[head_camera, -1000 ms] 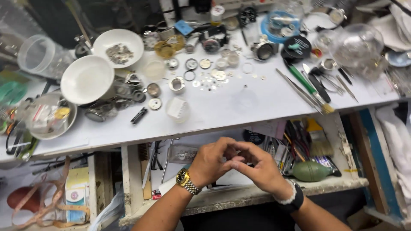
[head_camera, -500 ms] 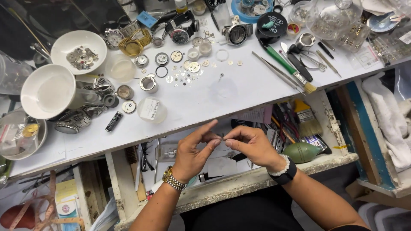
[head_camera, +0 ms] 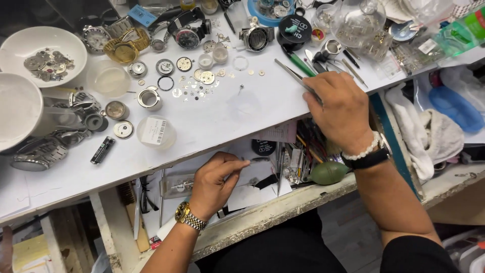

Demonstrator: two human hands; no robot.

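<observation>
White table (head_camera: 262, 114) strewn with watch parts. At 3 o'clock, the right hand (head_camera: 341, 108) pinches tweezers (head_camera: 295, 77); at 6 o'clock, the left hand (head_camera: 214, 183) is closed over the open drawer (head_camera: 252, 197), contents of its grip unclear.

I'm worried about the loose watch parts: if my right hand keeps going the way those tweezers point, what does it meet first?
The right hand holds tweezers aimed up-left. Bare white bench comes first, then probably the loose gears; height above the bench is unclear.

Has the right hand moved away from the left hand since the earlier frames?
Yes. The right hand has gone up from the open drawer onto the white bench top, at the tweezers.
</observation>
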